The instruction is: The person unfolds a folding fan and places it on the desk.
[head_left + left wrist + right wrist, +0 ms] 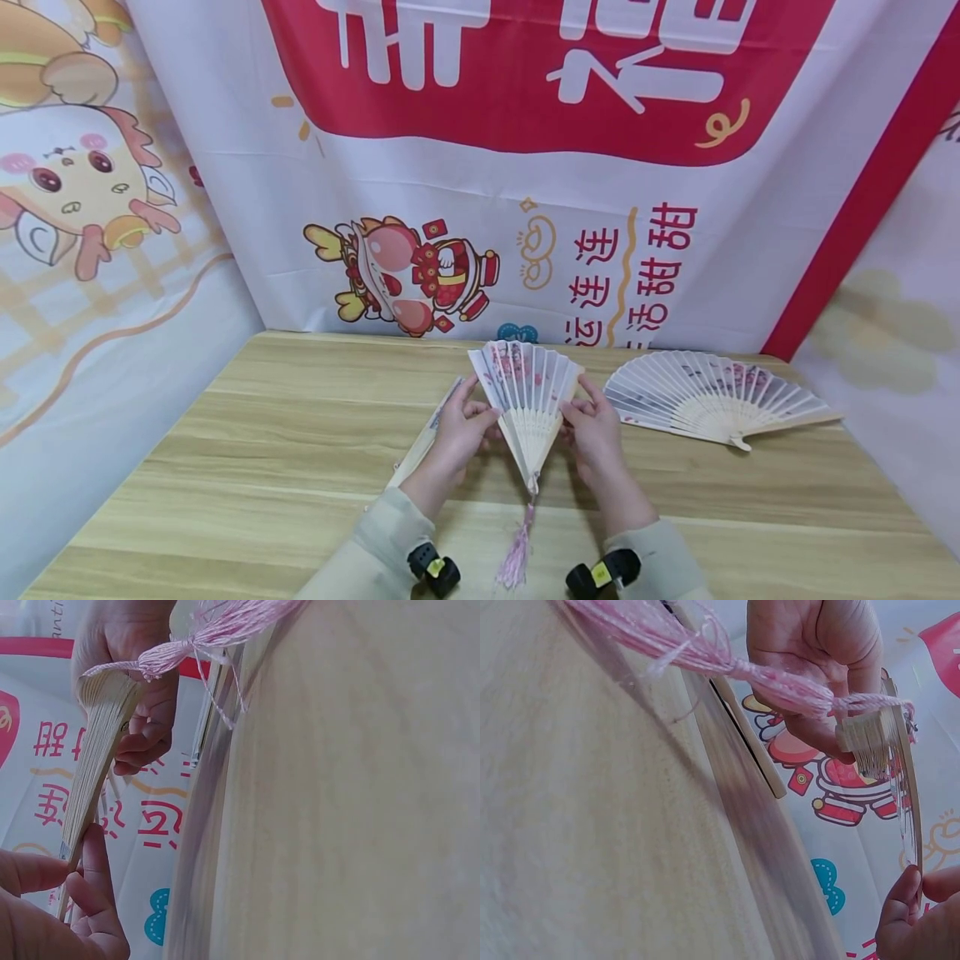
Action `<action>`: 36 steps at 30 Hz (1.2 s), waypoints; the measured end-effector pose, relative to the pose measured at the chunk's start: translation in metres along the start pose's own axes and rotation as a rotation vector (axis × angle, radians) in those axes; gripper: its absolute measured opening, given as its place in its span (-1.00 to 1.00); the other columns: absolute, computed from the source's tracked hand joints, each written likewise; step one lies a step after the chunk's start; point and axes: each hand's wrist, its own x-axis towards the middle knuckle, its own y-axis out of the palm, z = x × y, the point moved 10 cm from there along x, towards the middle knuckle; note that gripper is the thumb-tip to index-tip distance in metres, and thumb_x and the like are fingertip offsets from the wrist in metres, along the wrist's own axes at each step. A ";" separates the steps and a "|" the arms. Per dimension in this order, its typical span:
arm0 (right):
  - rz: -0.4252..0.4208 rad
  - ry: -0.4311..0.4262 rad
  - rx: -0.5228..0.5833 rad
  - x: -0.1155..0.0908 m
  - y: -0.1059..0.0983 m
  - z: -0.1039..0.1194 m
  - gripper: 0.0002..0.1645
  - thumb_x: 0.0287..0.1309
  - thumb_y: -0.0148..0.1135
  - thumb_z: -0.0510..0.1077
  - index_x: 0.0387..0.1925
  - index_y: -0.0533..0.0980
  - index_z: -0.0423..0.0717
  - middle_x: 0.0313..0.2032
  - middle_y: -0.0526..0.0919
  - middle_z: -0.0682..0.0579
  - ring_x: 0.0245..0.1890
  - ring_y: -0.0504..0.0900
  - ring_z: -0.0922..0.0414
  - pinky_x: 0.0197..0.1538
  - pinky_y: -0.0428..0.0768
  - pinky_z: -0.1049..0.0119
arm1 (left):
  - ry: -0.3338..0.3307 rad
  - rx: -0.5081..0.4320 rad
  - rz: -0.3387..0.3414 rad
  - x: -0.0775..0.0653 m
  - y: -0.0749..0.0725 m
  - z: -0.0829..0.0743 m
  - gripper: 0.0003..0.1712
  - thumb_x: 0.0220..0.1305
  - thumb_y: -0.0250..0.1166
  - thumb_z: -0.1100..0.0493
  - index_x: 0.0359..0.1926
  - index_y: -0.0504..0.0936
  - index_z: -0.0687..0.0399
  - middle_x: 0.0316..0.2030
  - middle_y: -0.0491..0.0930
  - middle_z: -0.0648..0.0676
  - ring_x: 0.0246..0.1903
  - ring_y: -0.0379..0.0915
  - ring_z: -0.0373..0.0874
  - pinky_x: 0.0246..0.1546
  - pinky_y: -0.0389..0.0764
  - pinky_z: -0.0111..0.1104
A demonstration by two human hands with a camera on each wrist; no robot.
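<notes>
A partly spread folding fan [528, 392] with pale ribs and pink flowers is held up over the table, its narrow end toward the person. My left hand [461, 429] pinches its left outer rib between thumb and fingers. On the other side my right hand [596, 433] pinches the right outer rib. From the fan's pivot hangs a pink tassel [515, 554], large in the left wrist view and the right wrist view. In the left wrist view, the thumb and fingers [94, 877] grip the rib's edge.
A second folding fan [720, 400] lies widely spread at the back right of the wooden table [247, 467]. A folded fan [420, 446] lies to the left, partly hidden behind the left forearm. A printed cloth backdrop [450, 179] rises at the table's back edge.
</notes>
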 end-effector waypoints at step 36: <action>-0.127 -0.044 0.053 0.000 -0.015 0.003 -0.14 0.26 0.10 -0.45 0.52 0.08 -0.04 -0.34 0.44 0.14 -0.56 0.40 0.30 -0.49 0.46 0.51 | -0.018 -0.047 -0.081 0.005 -0.011 0.006 -0.14 0.28 0.21 0.41 0.53 0.11 -0.05 -0.23 0.63 0.14 -0.56 0.56 -0.21 -0.57 0.48 -0.51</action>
